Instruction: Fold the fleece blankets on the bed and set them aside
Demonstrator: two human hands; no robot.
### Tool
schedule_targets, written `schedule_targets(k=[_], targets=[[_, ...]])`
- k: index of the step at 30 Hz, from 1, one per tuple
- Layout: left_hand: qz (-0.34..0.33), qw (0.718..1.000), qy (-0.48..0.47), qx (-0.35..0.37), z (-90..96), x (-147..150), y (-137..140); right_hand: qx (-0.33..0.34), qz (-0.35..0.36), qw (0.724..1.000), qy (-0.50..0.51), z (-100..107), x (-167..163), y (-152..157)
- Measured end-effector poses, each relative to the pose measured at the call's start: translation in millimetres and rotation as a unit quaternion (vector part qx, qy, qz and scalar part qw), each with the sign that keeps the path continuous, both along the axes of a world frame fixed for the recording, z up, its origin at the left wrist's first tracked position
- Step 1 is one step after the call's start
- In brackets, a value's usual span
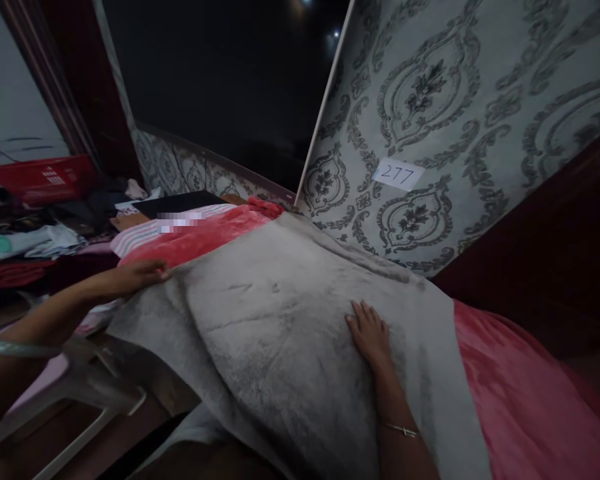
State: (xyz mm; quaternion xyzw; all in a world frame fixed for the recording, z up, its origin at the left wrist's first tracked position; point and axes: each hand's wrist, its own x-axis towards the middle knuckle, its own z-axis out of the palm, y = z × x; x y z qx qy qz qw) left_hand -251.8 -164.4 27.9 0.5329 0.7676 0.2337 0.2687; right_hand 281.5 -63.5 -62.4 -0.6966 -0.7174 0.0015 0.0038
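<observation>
Well left of the soft grey plush blanket (300,293), see a loose heap of mixed clothes (40,243), backed by a red carrier with thin dark handles (45,177). Below the blanket's left edge, note a pale moulded plastic chair (100,387). Beyond that edge, see a pink-and-white striped cloth (135,238). At the edge itself, find the bare left hand (137,277), apparently closed in a pinch on the blanket's margin. Bordering the blanket's far left side, see a bright red plush cloth (195,245).

Across the middle, locate the blanket itself, spread wide, with shallow creases at its centre and a deep fold down its left part. Cannot tell what lies underneath. Right of the blanket's centre, find the bare right hand (370,333), palm down, fingers slightly spread, open and gripping nothing. Along the blanket's right border, see a pinkish-red plush stretch (525,380); cannot tell whether joined to it.

Judge the step in hand as spreading and smoothing the blanket. Would call next for a secure left pinch, a gentle outward pull to ease the deep fold, and flat right-palm pressure against bunching.
</observation>
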Motion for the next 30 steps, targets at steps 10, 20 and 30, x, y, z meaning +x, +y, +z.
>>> schedule_targets(k=[10,20,30], targets=[[-0.04,0.967,0.239,0.077,-35.1,3.1,56.8,-0.004,-0.003,0.999,0.047,6.9,-4.5,1.0],[-0.291,0.907,0.289,0.097,-38.8,224.6,204.0,0.017,0.001,0.994,0.108,14.5,-5.7,1.6],[-0.257,0.9,0.342,0.082,-58.7,231.1,221.2,0.018,0.004,0.99,0.138,17.8,-2.3,3.6]])
